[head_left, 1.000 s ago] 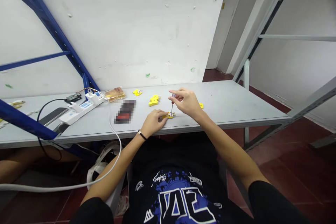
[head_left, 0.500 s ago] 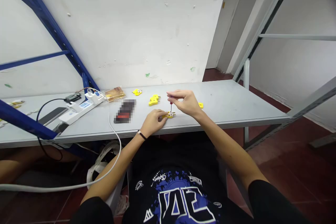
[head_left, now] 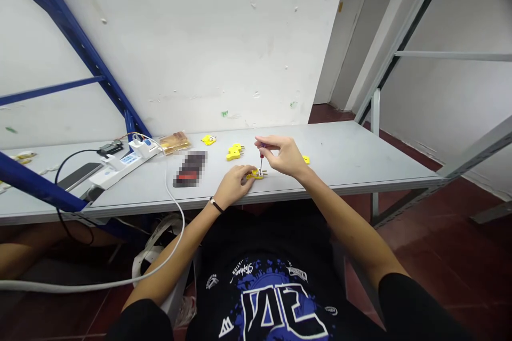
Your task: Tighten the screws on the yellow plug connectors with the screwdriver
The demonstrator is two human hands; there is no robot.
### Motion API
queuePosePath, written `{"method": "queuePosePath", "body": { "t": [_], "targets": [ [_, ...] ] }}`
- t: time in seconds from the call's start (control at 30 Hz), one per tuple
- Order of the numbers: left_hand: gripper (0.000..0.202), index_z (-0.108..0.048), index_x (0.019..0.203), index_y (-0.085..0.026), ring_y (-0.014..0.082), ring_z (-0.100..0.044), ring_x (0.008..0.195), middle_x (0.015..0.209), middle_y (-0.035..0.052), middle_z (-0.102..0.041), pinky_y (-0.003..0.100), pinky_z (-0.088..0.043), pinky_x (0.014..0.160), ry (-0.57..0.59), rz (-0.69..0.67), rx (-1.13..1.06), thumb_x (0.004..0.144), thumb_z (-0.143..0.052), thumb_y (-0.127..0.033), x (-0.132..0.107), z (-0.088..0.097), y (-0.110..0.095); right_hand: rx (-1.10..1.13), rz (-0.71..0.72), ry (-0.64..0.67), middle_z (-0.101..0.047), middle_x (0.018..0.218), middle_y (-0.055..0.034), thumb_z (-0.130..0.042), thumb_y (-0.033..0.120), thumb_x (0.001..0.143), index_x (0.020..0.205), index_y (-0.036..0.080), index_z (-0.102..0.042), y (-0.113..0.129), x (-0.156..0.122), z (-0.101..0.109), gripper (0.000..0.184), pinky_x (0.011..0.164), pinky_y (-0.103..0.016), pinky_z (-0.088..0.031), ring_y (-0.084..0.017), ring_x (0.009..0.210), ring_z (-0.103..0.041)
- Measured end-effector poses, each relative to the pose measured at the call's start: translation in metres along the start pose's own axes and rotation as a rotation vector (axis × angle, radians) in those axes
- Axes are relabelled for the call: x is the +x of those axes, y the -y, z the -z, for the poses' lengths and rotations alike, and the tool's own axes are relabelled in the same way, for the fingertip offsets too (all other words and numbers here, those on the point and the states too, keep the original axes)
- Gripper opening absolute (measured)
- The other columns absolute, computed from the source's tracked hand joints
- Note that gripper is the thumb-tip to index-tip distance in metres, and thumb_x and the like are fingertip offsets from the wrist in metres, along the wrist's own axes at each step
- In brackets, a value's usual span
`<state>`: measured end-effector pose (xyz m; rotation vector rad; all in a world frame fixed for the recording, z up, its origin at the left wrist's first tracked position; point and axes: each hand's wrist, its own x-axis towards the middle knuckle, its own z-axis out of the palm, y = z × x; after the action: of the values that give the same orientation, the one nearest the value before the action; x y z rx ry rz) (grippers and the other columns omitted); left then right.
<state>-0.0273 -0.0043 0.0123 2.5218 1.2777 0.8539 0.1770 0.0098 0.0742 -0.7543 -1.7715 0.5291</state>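
Observation:
Near the table's front edge lies a yellow plug (head_left: 256,175) with its white inside showing and its metal pins pointing right. My left hand (head_left: 235,183) is closed on its left end, pressing it to the tabletop. Above it, my right hand (head_left: 283,155) pinches a small screwdriver (head_left: 262,162) by its red handle. The screwdriver stands nearly upright, its tip down at the white part of the plug. Fingers hide most of the handle. A yellow plug piece (head_left: 306,160) lies just behind my right wrist, partly covered.
Two yellow plugs (head_left: 233,154) lie farther back, with another yellow plug part (head_left: 208,140) near the wall. A blurred dark object (head_left: 191,169) sits left of my left hand. Farther left are a plastic bag (head_left: 175,142), a white power strip (head_left: 124,166) and a hanging white cable (head_left: 180,208).
The screwdriver tilts slightly differently, and my left fingers have shifted a little, showing more of the plug. Otherwise both hands keep their places.

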Motion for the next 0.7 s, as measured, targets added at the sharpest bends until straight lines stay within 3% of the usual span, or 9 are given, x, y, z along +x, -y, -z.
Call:
{"method": "queuePosePath", "body": {
  "t": [0.1, 0.3, 0.53, 0.7],
  "targets": [
    [0.021, -0.07, 0.112, -0.022, 0.024, -0.063, 0.1, 0.104, 0.0061, -0.071, 0.039, -0.052, 0.092, 0.018, -0.039, 0.028, 0.098, -0.054, -0.025, 0.0001, 0.0007, -0.0009, -0.023, 0.007, 0.014, -0.077, 0.1, -0.0058, -0.06, 0.021, 0.089, 0.116, 0.022, -0.078, 0.0018, -0.0007, 0.0005, 0.032, 0.086, -0.039, -0.065, -0.017, 0.077, -0.071],
    [0.025, -0.071, 0.116, -0.022, 0.0241, -0.062, 0.104, 0.108, 0.0062, -0.071, 0.04, -0.05, 0.098, 0.018, -0.066, 0.035, 0.099, -0.052, -0.022, 0.0, -0.0003, -0.0013, -0.11, 0.015, -0.015, -0.072, 0.101, -0.0066, -0.07, 0.03, 0.087, 0.109, 0.024, -0.08, -0.0018, 0.0015, -0.0002, 0.025, 0.075, -0.033, -0.064, -0.015, 0.076, -0.069],
    [0.024, -0.071, 0.115, -0.022, 0.024, -0.062, 0.101, 0.107, 0.0064, -0.071, 0.039, -0.05, 0.095, 0.005, -0.077, 0.039, 0.099, -0.054, -0.022, -0.0004, -0.0012, -0.0014, -0.045, 0.016, 0.045, -0.076, 0.102, -0.0061, -0.059, 0.016, 0.09, 0.121, 0.021, -0.076, 0.0047, -0.0007, 0.0011, 0.036, 0.086, -0.038, -0.064, -0.015, 0.076, -0.07],
    [0.022, -0.071, 0.113, -0.022, 0.0237, -0.063, 0.102, 0.105, 0.0059, -0.071, 0.039, -0.05, 0.096, -0.002, -0.067, 0.036, 0.098, -0.055, -0.022, 0.0, -0.0009, -0.0023, -0.102, 0.001, 0.011, -0.073, 0.103, -0.0066, -0.07, 0.029, 0.087, 0.111, 0.024, -0.08, 0.0025, 0.001, -0.0009, 0.026, 0.079, -0.034, -0.064, -0.017, 0.083, -0.07]
  ]
}}
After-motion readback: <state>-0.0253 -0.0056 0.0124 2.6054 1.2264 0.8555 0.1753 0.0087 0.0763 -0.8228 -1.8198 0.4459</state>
